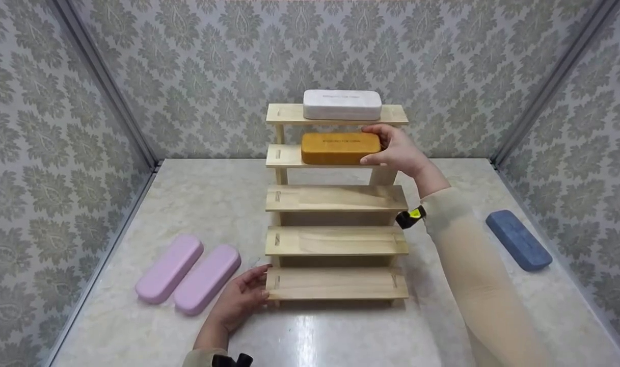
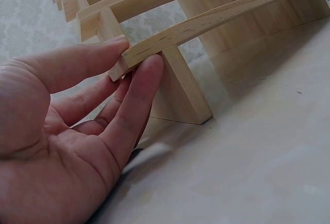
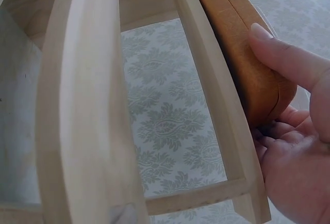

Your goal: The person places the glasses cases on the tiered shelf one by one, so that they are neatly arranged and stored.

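Note:
A stepped wooden rack (image 1: 335, 198) stands on the table. On its second tier from the top lies an orange glasses case (image 1: 340, 148). My right hand (image 1: 399, 152) grips that case by its right end, thumb along the front and fingers behind; the right wrist view shows the thumb on the orange case (image 3: 247, 44) and the fingers partly hidden past its end. Down at the lowest tier, my left hand (image 1: 241, 300) pinches the left end of the board (image 2: 170, 33), with the thumb on top and fingers beneath. A white glasses case (image 1: 342, 105) sits on the top tier.
Two pink glasses cases (image 1: 169, 269) lie side by side on the table (image 1: 213, 204) left of the rack. To the right rests a blue glasses case (image 1: 518, 240). Patterned walls (image 1: 228, 61) enclose the back and both sides.

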